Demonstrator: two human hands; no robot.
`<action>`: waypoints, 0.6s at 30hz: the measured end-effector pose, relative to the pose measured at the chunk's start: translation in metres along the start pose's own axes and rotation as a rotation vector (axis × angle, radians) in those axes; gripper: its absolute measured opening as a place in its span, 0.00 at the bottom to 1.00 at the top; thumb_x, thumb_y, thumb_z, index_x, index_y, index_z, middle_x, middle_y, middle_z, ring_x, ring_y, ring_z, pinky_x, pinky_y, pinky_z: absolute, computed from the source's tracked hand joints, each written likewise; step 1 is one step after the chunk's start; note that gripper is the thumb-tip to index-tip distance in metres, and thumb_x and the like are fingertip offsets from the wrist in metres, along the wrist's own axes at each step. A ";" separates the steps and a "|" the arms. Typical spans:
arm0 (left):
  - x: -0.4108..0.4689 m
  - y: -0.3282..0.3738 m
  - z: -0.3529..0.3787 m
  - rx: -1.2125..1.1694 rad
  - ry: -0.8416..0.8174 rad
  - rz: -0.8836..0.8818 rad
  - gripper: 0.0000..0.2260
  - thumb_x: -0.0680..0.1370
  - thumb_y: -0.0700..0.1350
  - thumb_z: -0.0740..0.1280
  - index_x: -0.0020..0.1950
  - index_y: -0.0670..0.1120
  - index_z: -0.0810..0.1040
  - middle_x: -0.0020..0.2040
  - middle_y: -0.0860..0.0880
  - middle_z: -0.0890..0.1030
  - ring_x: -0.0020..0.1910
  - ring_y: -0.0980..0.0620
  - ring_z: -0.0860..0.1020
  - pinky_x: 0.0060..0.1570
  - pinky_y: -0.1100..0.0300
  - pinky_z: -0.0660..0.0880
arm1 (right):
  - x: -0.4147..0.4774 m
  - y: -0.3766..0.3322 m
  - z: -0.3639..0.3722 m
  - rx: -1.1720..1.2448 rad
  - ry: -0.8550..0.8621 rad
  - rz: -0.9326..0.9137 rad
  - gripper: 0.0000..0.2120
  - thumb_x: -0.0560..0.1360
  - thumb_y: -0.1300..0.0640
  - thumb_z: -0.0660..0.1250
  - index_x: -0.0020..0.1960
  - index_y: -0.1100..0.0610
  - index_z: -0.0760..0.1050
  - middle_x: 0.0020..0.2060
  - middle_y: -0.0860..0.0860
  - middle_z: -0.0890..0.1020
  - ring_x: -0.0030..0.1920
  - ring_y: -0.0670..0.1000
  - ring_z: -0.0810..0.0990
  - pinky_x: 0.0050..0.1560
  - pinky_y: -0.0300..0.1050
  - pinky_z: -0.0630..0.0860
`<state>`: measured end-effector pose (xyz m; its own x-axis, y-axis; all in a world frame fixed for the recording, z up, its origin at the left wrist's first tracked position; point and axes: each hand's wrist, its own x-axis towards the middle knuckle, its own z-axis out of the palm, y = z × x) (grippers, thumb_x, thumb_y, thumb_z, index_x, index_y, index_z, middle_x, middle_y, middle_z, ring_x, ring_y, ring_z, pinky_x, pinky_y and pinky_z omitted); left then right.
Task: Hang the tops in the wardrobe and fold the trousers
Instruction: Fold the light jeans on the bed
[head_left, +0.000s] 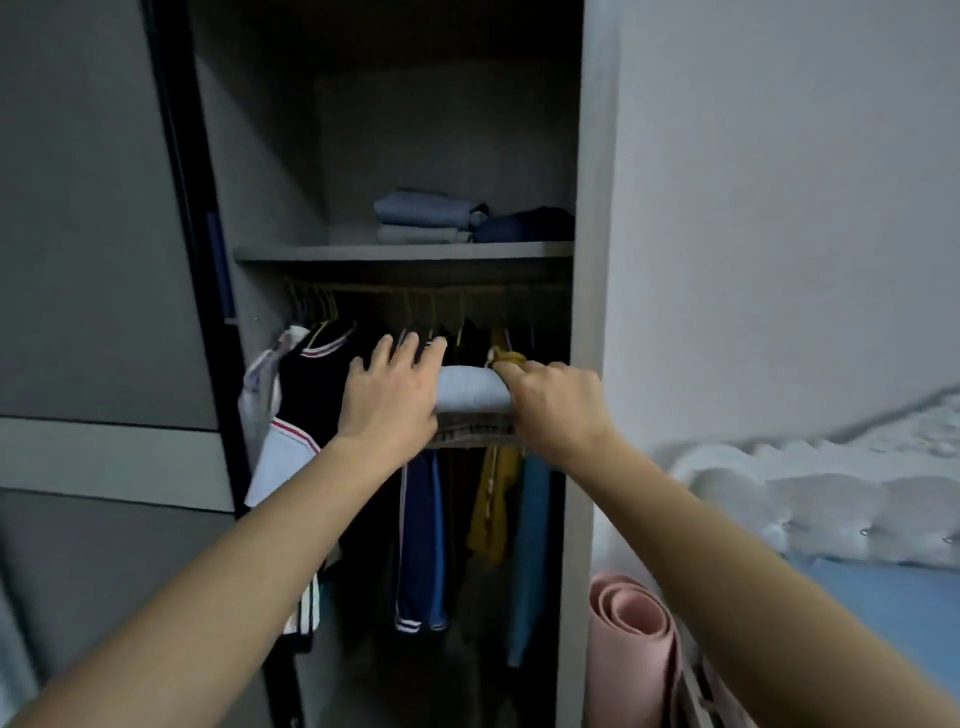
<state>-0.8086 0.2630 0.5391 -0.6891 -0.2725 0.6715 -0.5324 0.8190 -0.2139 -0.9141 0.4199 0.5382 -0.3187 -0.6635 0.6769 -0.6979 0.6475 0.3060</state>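
Open wardrobe, seen from the head camera. At far left is the grey sliding door (93, 260). Beside it, hangers (311, 304) on the rail carry a black top with red-and-white trim (317, 384), then a navy garment (421, 540), a mustard top (493, 509) and a blue garment (532, 545). In front of these hanging clothes, the left hand (387, 400) lies with fingers straight and spread against the left end of the folded trousers (472, 389), a light-blue bundle stacked on a second, grey-brown folded piece (475, 434). The right hand (558, 405) has its fingers curled over the bundle's right end, gripping it. The stack is held in the air between both hands, below the shelf (405, 253). On the shelf, a light-blue folded pile (426, 215) lies just beside a dark-blue folded pile (524, 226). Right of the wardrobe's side panel (587, 519) stands a rolled pink mat (631, 639), then the bed (883, 597) with a white quilt (831, 499).
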 end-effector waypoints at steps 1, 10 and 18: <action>0.007 -0.022 0.002 0.007 0.001 -0.011 0.38 0.72 0.49 0.69 0.78 0.51 0.54 0.76 0.45 0.63 0.74 0.40 0.62 0.64 0.43 0.69 | 0.019 -0.015 0.001 0.007 0.025 -0.008 0.20 0.73 0.53 0.68 0.65 0.48 0.72 0.50 0.48 0.82 0.47 0.56 0.82 0.37 0.46 0.73; 0.096 -0.117 0.017 -0.001 0.162 -0.015 0.28 0.71 0.46 0.70 0.70 0.49 0.69 0.63 0.46 0.78 0.58 0.42 0.77 0.52 0.50 0.73 | 0.151 -0.048 0.015 -0.067 0.204 -0.034 0.18 0.73 0.53 0.66 0.63 0.49 0.73 0.50 0.50 0.83 0.46 0.57 0.83 0.37 0.47 0.73; 0.240 -0.118 0.022 0.051 0.495 0.052 0.22 0.73 0.42 0.69 0.66 0.48 0.72 0.57 0.43 0.79 0.53 0.38 0.77 0.42 0.49 0.70 | 0.266 0.023 0.029 -0.257 0.491 0.033 0.15 0.73 0.53 0.69 0.59 0.53 0.74 0.49 0.54 0.83 0.47 0.61 0.82 0.37 0.49 0.67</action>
<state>-0.9224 0.0901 0.7102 -0.4057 0.0508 0.9126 -0.5352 0.7961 -0.2823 -1.0334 0.2479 0.7057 0.0418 -0.4284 0.9026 -0.4941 0.7764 0.3914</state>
